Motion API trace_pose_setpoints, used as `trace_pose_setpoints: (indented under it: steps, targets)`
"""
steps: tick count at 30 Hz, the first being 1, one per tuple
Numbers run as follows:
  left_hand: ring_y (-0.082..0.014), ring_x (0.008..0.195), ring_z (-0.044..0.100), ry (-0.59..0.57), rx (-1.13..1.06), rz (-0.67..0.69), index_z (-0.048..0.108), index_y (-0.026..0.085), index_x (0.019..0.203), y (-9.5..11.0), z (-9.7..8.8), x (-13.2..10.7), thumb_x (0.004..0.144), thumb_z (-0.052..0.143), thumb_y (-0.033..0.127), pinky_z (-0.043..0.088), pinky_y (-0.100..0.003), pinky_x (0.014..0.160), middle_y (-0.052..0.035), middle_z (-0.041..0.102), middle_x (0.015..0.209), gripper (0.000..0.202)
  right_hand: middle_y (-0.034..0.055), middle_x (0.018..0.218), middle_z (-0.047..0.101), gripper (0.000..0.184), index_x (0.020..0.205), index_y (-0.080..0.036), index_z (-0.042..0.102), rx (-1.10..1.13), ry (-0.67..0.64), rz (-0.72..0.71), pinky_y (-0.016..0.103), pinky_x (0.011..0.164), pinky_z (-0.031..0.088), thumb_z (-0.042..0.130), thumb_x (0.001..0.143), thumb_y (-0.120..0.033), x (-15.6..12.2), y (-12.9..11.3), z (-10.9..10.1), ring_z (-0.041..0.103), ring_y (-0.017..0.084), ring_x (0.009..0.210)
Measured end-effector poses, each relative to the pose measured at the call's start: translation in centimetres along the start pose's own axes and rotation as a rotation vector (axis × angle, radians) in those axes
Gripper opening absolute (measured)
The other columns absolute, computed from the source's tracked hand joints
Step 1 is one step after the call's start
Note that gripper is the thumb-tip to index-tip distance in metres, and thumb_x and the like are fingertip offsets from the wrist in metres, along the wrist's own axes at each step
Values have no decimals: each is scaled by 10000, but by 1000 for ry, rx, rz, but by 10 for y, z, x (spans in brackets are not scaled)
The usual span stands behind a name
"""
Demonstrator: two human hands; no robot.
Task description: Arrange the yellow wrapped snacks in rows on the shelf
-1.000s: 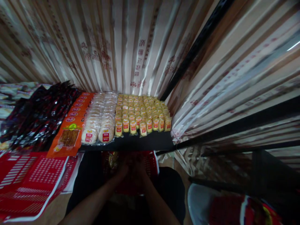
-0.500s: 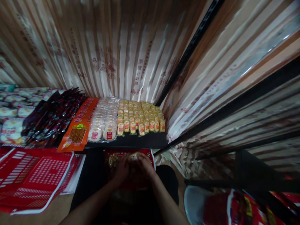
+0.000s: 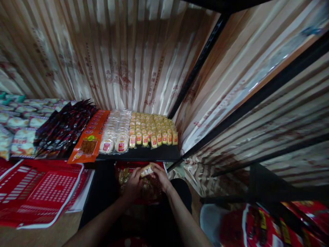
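Note:
Between my two hands is a small wrapped snack cake (image 3: 146, 171), pale yellow in clear film. My left hand (image 3: 134, 183) grips its left end, and my right hand (image 3: 159, 175) has the fingers closed on its right end. Both hands are over a red basket (image 3: 164, 166) that holds several wrapped snacks (image 3: 149, 188). On the black shelf (image 3: 144, 155) just beyond stand rows of small yellow packaged cakes (image 3: 154, 128). Left of them are rows of round white packaged cakes (image 3: 115, 137).
An orange snack packet (image 3: 88, 140), dark shiny packets (image 3: 65, 127) and white packets (image 3: 24, 139) line the shelf leftward. A red basket (image 3: 51, 188) lies at the left. Black frame bars (image 3: 231, 118) and a pleated curtain (image 3: 128, 61) bound the right and back. A white bin (image 3: 212, 219) stands lower right.
The wrapped cake between my hands has turned and shows more plainly; my hands remain over the basket. The view has shifted slightly.

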State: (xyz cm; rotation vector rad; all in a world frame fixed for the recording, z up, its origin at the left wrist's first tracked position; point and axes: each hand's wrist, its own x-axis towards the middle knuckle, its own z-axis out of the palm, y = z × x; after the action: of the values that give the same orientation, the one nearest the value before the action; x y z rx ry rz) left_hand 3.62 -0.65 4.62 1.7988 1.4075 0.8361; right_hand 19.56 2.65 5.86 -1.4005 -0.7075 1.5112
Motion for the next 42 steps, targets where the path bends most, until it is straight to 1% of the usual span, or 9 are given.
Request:
trace_pose_setpoints:
  steps: [8, 13, 19, 23, 26, 29, 36, 39, 42]
  targets:
    - [-209, 1104, 487, 78, 89, 92, 538, 155, 1118, 6, -3, -2, 802, 376, 140, 364, -344, 995, -103, 538, 1166, 355, -11, 658, 619, 239, 857, -176, 631, 44, -72, 36, 148, 466, 435, 669, 646, -281, -8, -10, 2, 538, 59, 510]
    - [-213, 1044, 508, 66, 60, 165, 573, 154, 1001, 5, -4, -2, 812, 365, 153, 392, -350, 948, -106, 570, 1062, 282, -12, 623, 602, 222, 809, -159, 594, 72, -79, 65, 133, 434, 425, 676, 672, -314, -10, -9, 4, 536, 52, 477]
    - [-196, 898, 561, 116, -99, 5, 553, 182, 954, 14, -10, 3, 767, 437, 213, 450, -337, 830, -74, 599, 953, 222, 1, 650, 611, 364, 809, -152, 581, 49, -145, 56, 140, 444, 416, 599, 735, -508, -10, -11, 6, 541, 49, 475]
    - [-166, 776, 594, 120, -312, -163, 535, 194, 940, 9, -2, 10, 738, 481, 250, 479, -288, 719, -36, 624, 876, 217, 9, 661, 621, 423, 819, -153, 587, 36, -121, 16, 143, 432, 376, 581, 719, -564, -8, -9, 3, 519, 47, 471]
    - [-140, 696, 594, 98, -490, -280, 522, 202, 906, 1, 10, 16, 722, 528, 301, 479, -251, 648, 1, 622, 762, 208, -2, 661, 612, 435, 855, -161, 611, 22, -108, -39, 148, 443, 361, 616, 682, -560, -7, -8, 0, 511, 50, 492]
    - [-133, 688, 603, 67, -686, -338, 507, 195, 911, -2, 17, 20, 701, 571, 367, 479, -239, 619, 0, 626, 767, 279, -13, 696, 611, 421, 884, -172, 635, -34, -87, -121, 153, 468, 357, 674, 636, -509, -6, -6, -3, 510, 53, 533]
    - [-100, 608, 602, -21, -999, -449, 523, 157, 851, 17, 11, 27, 609, 660, 395, 473, -224, 608, 6, 615, 703, 367, -1, 737, 611, 404, 931, -168, 606, -99, -6, -180, 204, 588, 433, 676, 641, -440, 1, -3, -7, 562, 101, 645]
    - [-84, 533, 572, -48, -945, -461, 538, 150, 839, 24, 8, 34, 621, 648, 389, 443, -206, 545, 19, 600, 639, 341, 60, 964, 617, 464, 1092, -186, 556, -320, 128, -353, 298, 730, 475, 643, 679, -380, 0, -10, -9, 584, 162, 806]
    - [-74, 432, 499, -70, -796, -440, 544, 144, 798, 26, 6, 43, 643, 605, 422, 361, -185, 447, 46, 546, 507, 324, 76, 1187, 551, 463, 1167, -218, 547, -721, 198, -654, 390, 954, 373, 623, 714, -281, -6, -22, -14, 484, 223, 1072]
